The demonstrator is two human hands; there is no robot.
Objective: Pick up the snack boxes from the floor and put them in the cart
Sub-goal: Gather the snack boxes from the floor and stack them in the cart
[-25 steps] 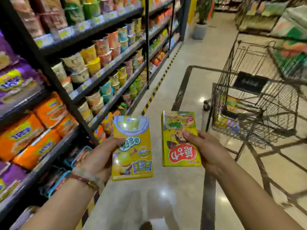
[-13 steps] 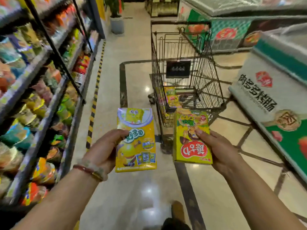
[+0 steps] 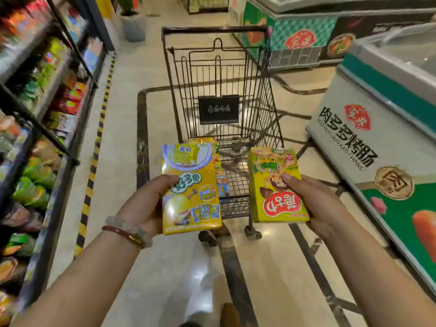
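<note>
The shiny floor (image 3: 122,142) is the biggest thing, pale with dark lines and a yellow and black stripe (image 3: 94,161) that runs along the bottom of the shelves. At 9 o'clock stand tall dark shelves (image 3: 42,128) full of bright snack bags, all a bit blurry. At 3 o'clock is a big white freezer (image 3: 354,128) with black writing and a green side. Another freezer (image 3: 302,41) sits at 1 o'clock.

Right in the middle, reaching up to 12 o'clock, is the wire cart (image 3: 221,74). It has a small black sign (image 3: 218,109) on its near wall. Some snack boxes in the cart (image 3: 218,161) lie on its bottom, partly hidden behind the box in the left hand. A grey plant pot (image 3: 133,27) stands far off at 11 o'clock.

Two bare arms come up from the bottom. The left hand (image 3: 141,208) holds the yellow box with the sponge cartoon (image 3: 191,187) up on end, with the thumb on the front and the fingers tucked behind it. That box is just left of the middle, in front of the cart's near left corner. The left wrist wears a red string and pale beads (image 3: 127,230).

The right hand (image 3: 316,204) holds the green and yellow box with the red label (image 3: 276,187) the same way, thumb on the front, fingers behind. It is at about 4 o'clock from the middle, in front of the cart's near right corner. The two boxes are side by side and do not touch.
</note>
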